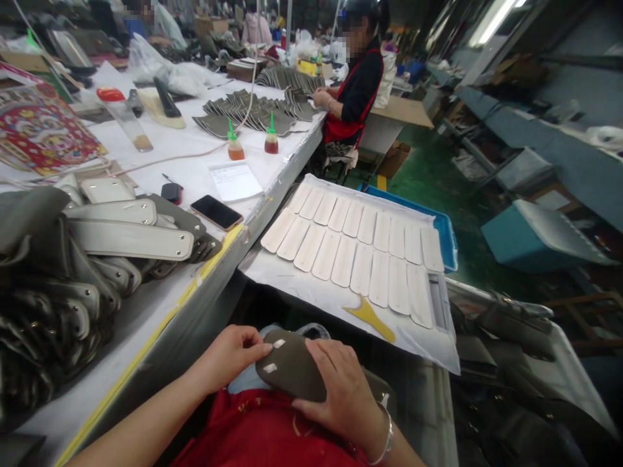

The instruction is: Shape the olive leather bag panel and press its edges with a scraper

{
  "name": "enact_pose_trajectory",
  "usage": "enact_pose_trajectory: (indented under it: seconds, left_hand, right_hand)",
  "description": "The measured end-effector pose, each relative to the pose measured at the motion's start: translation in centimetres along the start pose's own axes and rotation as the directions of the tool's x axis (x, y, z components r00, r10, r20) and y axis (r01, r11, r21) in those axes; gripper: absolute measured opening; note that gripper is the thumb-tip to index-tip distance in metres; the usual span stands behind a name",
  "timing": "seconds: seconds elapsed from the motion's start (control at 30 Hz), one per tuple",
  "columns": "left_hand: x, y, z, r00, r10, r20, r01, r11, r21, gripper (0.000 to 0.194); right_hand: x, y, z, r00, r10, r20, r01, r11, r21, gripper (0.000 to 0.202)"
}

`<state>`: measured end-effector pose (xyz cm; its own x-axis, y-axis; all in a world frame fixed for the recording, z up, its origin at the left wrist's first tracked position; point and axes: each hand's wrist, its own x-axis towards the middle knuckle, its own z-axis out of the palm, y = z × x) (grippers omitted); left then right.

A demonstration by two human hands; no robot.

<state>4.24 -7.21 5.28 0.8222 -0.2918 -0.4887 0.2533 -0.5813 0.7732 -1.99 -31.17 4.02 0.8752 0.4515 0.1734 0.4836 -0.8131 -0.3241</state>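
Observation:
A dark olive strap-like piece (292, 370) lies across my lap over the red apron, with two small white patches near its rounded left end. My right hand (341, 383) grips its middle, fingers over the top and thumb along the near edge. At the left end, beside the upper white patch (279, 344), my left hand (241, 353) has thumb and forefinger pinched together; whether anything is between them is too small to tell. A metal stud shows at the piece's right end, near my right wrist.
Pale strips (341, 243) lie in two rows on a white-covered board with a yellow tool (372, 318). Stacked straps (126, 237), a phone (217, 212), a notepad (235, 181) and glue bottles (236, 146) occupy the left table. A person (357, 84) sits beyond.

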Motion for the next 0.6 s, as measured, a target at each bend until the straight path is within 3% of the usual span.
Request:
enact_pose_trajectory:
  seconds: [0.1, 0.33, 0.6]
  left_hand:
    - [0.38, -0.88, 0.55, 1.000, -0.007, -0.027, 0.008, 1.000, 0.023, 0.039]
    - [0.62, -0.21, 0.53, 0.999, -0.020, -0.040, 0.021, 0.999, 0.034, 0.037]
    - [0.76, -0.14, 0.06, 0.999, -0.035, 0.032, 0.034, 0.999, 0.024, 0.031]
  right_hand:
    - [0.02, 0.05, -0.15, 1.000, -0.004, 0.002, 0.004, 1.000, 0.003, 0.089]
    - [0.04, 0.38, -0.05, 1.000, -0.030, -0.006, 0.030, 0.999, 0.020, 0.084]
    - [0.40, 0.14, -0.09, 1.000, -0.015, 0.020, 0.014, 0.999, 0.029, 0.086]
